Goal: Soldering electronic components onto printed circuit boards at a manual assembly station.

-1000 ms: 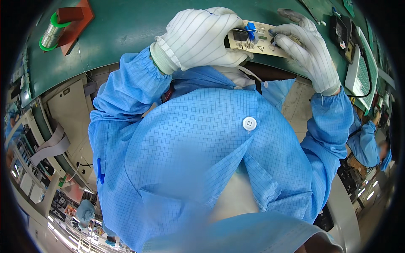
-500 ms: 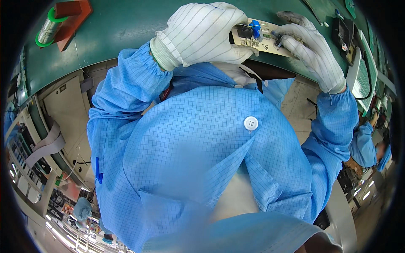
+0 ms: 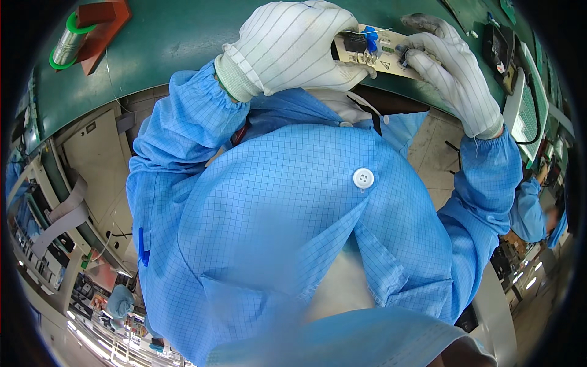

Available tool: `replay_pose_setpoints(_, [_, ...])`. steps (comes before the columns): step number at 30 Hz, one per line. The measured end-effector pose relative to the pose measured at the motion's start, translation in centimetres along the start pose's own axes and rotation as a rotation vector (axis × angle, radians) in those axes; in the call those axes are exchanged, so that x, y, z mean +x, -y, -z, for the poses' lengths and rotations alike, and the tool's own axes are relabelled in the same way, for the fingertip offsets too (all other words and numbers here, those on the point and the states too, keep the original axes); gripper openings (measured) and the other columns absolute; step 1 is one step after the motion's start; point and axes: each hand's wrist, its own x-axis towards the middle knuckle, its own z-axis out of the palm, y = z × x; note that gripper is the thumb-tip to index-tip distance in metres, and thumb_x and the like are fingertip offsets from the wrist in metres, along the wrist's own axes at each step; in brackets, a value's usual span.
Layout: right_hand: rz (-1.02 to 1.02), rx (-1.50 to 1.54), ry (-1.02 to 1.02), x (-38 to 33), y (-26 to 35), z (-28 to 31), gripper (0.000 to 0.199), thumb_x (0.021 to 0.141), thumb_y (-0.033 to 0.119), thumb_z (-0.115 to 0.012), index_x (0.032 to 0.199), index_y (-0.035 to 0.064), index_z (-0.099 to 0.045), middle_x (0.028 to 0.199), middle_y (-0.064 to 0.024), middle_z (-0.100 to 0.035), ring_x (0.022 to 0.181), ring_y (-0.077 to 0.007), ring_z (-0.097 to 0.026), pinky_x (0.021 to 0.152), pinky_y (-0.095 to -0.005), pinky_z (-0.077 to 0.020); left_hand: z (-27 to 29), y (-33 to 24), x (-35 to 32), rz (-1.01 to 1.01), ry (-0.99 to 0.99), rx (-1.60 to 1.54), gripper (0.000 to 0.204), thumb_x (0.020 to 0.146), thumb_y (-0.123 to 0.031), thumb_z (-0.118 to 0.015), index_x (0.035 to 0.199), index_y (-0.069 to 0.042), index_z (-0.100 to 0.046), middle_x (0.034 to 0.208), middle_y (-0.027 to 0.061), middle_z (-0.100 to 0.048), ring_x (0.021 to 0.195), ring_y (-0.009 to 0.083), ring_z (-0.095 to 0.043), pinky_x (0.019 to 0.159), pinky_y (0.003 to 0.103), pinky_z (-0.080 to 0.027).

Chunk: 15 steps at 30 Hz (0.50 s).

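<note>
A cream-coloured circuit board (image 3: 380, 63) is held between my two white striped gloves at the top of the view, over the green bench. My left hand (image 3: 296, 49) grips its left end, thumb along the near edge and fingers behind. My right hand (image 3: 452, 76) closes on the right end, its fingertips by a small dark part (image 3: 403, 57). Blue components (image 3: 370, 38) and a black block (image 3: 354, 43) stand on the board. A thin pale strand crosses above it near the left fingertips; where it ends is hidden.
A solder wire spool (image 3: 68, 44) with green rims sits on a reddish-brown stand (image 3: 110, 37) at the far left. On the right are a black device (image 3: 498, 58) and a pale green-meshed tray (image 3: 529, 107). The green bench's near edge (image 3: 143, 90) curves before me.
Both hands and the board stay almost in place. My left hand has shifted very slightly up and left. The grip on the board looks unchanged.
</note>
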Motion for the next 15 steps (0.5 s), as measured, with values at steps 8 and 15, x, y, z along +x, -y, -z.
replay_pose_setpoints(8, [-0.003,0.132,0.041,0.48,-0.2,0.05,0.029,0.099,0.025,-0.055,0.112,0.0029,-0.067,0.139,-0.0198,-0.058,0.125,-0.0366,-0.057,0.105,-0.0443,-0.0455,0.09,-0.05,0.29,0.045,0.019,-0.033,0.045,0.07,-0.045,-0.082,0.095,-0.01,-0.068,0.086,0.0085,-0.069,0.074,0.0268,-0.07,0.062,0.036,-0.056])
replay_pose_setpoints(15, [-0.01,0.203,0.062,0.79,0.45,0.5,0.03,0.101,0.024,-0.054,0.113,-0.0019,-0.066,0.134,-0.0222,-0.059,0.117,-0.0367,-0.061,0.098,-0.0432,-0.0494,-0.08,-0.1,0.13,0.048,-0.009,-0.02,0.044,0.07,-0.045,-0.082,0.094,-0.01,-0.068,0.085,0.0089,-0.069,0.073,0.0274,-0.07,0.062,0.037,-0.056])
